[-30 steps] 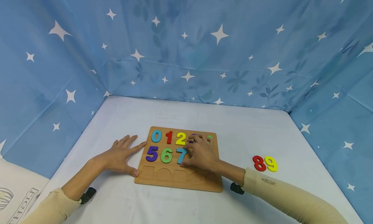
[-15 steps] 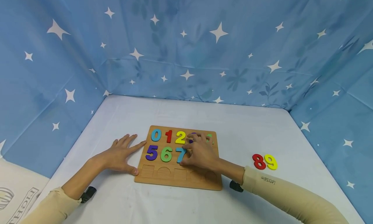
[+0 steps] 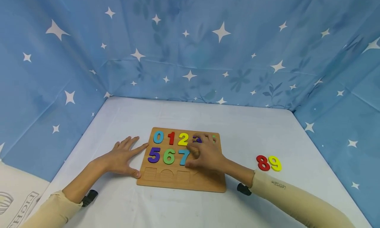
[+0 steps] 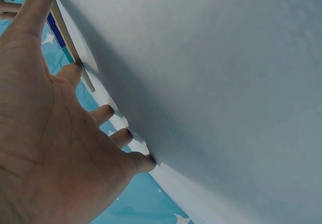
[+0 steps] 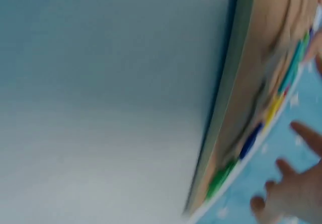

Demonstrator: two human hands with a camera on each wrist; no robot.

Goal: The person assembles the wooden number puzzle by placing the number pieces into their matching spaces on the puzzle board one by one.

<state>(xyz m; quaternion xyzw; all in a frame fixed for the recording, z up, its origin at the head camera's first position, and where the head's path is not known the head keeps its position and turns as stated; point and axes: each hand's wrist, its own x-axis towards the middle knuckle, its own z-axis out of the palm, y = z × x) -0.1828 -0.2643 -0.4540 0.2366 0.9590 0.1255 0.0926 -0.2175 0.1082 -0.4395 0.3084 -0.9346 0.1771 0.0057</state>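
Note:
A wooden number board (image 3: 181, 185) lies on the white table, its upper rows filled with coloured numerals. In the lower filled row sit the purple 5 (image 3: 154, 155), the green 6 (image 3: 169, 156) and the blue 7 (image 3: 183, 156). My right hand (image 3: 209, 155) hovers over the board just right of the 7, its fingers bent and spread, holding nothing. Behind it the purple 3 (image 3: 197, 139) and a green numeral (image 3: 214, 139) are partly covered. With fingers spread, my left hand (image 3: 120, 158) rests on the table, thumb and index finger touching the board's left edge.
A red 8 (image 3: 263, 163) and a yellow 9 (image 3: 275, 163) lie on the table right of the board. Along the board's front run shallow recesses (image 3: 167, 175). Blue star-patterned cloth (image 3: 190, 56) encloses the table's back and sides.
My right hand's fingers have come away from the blue 7, and the hand has drawn slightly to the right. The 7 stays in the board. My left hand keeps its place.

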